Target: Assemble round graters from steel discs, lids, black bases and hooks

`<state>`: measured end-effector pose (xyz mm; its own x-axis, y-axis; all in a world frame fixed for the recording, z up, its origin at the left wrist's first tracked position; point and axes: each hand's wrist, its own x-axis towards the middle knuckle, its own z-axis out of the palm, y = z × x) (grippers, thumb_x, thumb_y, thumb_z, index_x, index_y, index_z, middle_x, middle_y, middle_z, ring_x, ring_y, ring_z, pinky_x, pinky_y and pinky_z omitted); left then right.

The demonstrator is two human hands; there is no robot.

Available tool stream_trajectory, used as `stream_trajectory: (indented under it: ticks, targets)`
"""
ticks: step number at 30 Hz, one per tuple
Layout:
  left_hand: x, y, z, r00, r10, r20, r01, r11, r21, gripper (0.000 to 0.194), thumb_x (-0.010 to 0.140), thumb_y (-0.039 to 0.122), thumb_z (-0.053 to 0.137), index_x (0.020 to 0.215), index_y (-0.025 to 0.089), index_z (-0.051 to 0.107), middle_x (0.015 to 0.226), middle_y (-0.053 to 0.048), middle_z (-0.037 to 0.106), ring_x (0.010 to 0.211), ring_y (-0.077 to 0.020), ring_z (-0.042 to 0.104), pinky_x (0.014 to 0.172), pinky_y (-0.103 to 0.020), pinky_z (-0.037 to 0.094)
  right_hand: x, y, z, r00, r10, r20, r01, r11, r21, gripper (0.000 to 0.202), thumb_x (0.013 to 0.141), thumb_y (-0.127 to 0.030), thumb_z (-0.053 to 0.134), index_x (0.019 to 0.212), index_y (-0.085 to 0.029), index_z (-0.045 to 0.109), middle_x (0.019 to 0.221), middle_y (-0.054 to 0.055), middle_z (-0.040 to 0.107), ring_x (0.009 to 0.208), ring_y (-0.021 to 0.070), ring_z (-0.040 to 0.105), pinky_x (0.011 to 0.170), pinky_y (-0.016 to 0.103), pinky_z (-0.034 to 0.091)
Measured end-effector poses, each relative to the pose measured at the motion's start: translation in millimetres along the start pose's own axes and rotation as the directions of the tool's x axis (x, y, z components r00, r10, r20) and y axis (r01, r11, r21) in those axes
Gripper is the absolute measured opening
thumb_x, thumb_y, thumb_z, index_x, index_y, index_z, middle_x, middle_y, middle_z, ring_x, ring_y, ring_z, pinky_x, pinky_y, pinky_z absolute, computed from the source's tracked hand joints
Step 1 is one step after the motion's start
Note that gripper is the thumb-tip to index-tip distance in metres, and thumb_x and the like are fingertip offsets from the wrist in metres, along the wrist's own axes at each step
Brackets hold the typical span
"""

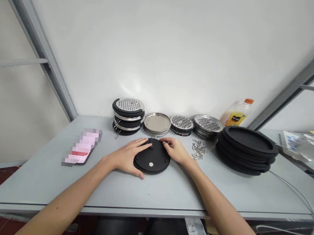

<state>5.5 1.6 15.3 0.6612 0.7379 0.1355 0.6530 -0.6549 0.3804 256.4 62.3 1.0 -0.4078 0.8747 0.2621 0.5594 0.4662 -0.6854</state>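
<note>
A black round disc (156,158) lies on the table in front of me, with a small pale dot near its front edge and a few small raised parts on top. My left hand (129,155) grips its left side, thumb at the near rim and fingers reaching over the far part. At the far right rim, my right hand (174,149) holds the disc with bent fingers. A bit of metal shows at the far edge between the hands; what it is I cannot make out. Right of this hand lies a pile of metal clips or chains (199,149).
Along the wall stand black-rimmed graters (129,106), plain metal discs (157,122), grater plates (182,123) and wider metal plates (208,123). At right are stacked black rings (246,151) and a juice bottle (239,114). A phone (83,148) lies left; a cable (306,204) hangs right.
</note>
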Motion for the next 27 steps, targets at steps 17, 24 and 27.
stream_trajectory:
  ticks: [17, 24, 27]
  targets:
    - [0, 1, -5.6, 0.999, 0.026, -0.045, -0.029, 0.997, -0.072, 0.095, 0.063, 0.057, 0.078, 0.144, 0.026, 0.04, 0.154, -0.012, 0.029, 0.141, -0.0351, 0.028, 0.113, -0.051, 0.027, 5, 12, 2, 0.999, 0.041, 0.016, -0.043, 0.983, 0.176, 0.03, 0.084, -0.024, 0.046, 0.093, -0.016, 0.073, 0.093, 0.007, 0.074, 0.087, 0.0239, 0.067, 0.083, 0.037, 0.052]
    - [3, -9, -3.4, 0.991, 0.009, -0.134, -0.039, 0.974, -0.222, 0.084, 0.068, 0.056, 0.075, 0.14, 0.021, 0.047, 0.149, -0.015, 0.039, 0.136, -0.0351, 0.037, 0.112, -0.05, 0.029, 7, 20, 1, 0.999, -0.039, 0.024, 0.027, 0.929, 0.37, 0.031, 0.077, -0.017, 0.049, 0.098, -0.015, 0.072, 0.098, 0.008, 0.073, 0.093, 0.0225, 0.067, 0.089, 0.039, 0.051]
    - [3, -11, -5.2, 0.981, 0.012, -0.195, -0.077, 0.941, -0.329, 0.076, 0.074, 0.058, 0.068, 0.136, 0.017, 0.052, 0.142, -0.015, 0.049, 0.132, -0.0345, 0.043, 0.11, -0.048, 0.032, 5, 17, -1, 0.99, -0.135, 0.047, 0.103, 0.901, 0.422, 0.039, 0.07, -0.01, 0.051, 0.102, -0.017, 0.072, 0.113, 0.009, 0.069, 0.106, 0.0231, 0.063, 0.092, 0.037, 0.05]
